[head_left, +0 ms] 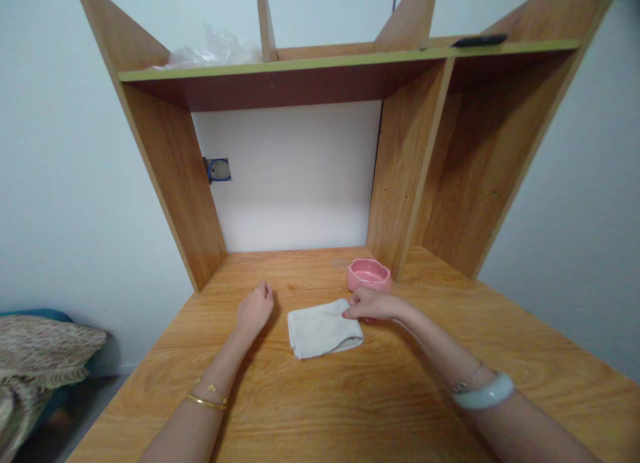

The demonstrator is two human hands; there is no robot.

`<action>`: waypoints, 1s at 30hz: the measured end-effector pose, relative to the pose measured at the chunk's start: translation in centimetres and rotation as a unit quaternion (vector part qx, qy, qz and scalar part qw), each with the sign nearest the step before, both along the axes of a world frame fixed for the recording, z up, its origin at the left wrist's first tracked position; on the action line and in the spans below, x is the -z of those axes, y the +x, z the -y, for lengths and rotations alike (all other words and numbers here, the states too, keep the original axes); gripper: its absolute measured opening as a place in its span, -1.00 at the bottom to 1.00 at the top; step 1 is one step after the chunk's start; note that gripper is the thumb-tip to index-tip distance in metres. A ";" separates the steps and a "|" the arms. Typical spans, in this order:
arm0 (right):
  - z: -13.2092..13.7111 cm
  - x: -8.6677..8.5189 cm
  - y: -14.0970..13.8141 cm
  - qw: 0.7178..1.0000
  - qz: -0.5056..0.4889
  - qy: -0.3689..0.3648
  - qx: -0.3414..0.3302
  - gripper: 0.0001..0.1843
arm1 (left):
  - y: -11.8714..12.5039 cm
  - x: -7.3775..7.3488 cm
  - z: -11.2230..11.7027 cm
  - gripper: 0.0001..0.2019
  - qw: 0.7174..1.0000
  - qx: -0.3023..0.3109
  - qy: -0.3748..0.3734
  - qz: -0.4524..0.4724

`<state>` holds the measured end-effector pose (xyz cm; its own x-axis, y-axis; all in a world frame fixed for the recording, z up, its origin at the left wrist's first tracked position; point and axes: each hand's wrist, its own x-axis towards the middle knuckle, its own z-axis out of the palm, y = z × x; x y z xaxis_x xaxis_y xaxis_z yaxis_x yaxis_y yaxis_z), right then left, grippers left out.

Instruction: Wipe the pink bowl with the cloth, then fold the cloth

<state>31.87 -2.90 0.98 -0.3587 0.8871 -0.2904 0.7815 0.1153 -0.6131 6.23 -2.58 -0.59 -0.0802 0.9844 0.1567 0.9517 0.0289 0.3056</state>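
A folded white cloth (324,329) lies on the wooden desk, its layers showing at the right end. My right hand (373,304) is closed at the cloth's upper right edge, thumb and fingers pinching it. Just behind that hand stands a pink scalloped bowl, like an ashtray (369,275), its lower front partly covered by the hand. To the left of the cloth and apart from it, my left hand (255,308) rests on the desk with its fingers curled in. Nothing shows in it.
Around the desk (310,409) rises a wooden shelf unit (415,169) with upright panels. Clear plastic wrapping (215,49) and a dark flat object (480,41) lie on its upper shelf. A wall socket box (219,170) sits at the back left. A fringed woven cover (45,349) is at lower left.
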 end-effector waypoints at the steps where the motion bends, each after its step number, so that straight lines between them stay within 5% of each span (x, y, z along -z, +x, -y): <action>1: -0.1 -0.3 1.0 1.000 0.023 0.010 0.003 -0.74 | 0.0 0.1 0.0 -0.77 1.000 -0.001 -0.001 0.000; 7: 0.0 -1.4 7.5 0.999 0.039 -0.014 0.003 -0.72 | 0.3 0.3 0.0 -0.77 1.000 0.003 -0.009 0.002; 10: 0.2 -1.0 10.0 0.997 0.046 -0.014 0.056 -0.65 | 0.4 0.2 0.0 -0.77 1.000 0.005 -0.009 0.002; 16: -0.3 -1.0 11.1 0.989 0.110 0.023 0.098 -0.65 | 0.5 0.4 0.0 -0.78 1.000 0.009 -0.002 -0.001; 19: 0.1 -2.1 9.2 0.959 0.208 0.100 0.163 -0.77 | 0.6 0.5 0.0 -0.78 1.000 0.017 0.005 0.000; 22: 1.2 -3.2 5.3 0.923 0.249 0.212 0.202 -0.67 | 0.5 0.4 0.0 -0.78 1.000 0.026 0.016 0.006; 26: 3.2 -2.5 -1.2 0.934 0.183 0.304 0.025 -0.65 | 0.4 0.3 -0.1 -0.77 0.998 0.039 0.036 0.018; 30: 4.5 0.3 -5.6 0.958 0.110 0.250 -0.087 -0.39 | 0.4 0.8 -0.2 -0.78 0.991 0.114 0.057 0.041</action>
<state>26.30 -7.38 0.67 -0.4932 0.8671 0.0700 0.8274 0.4924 -0.2702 6.67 -2.39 -1.42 0.1243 0.9548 0.2701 0.9016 -0.2224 0.3711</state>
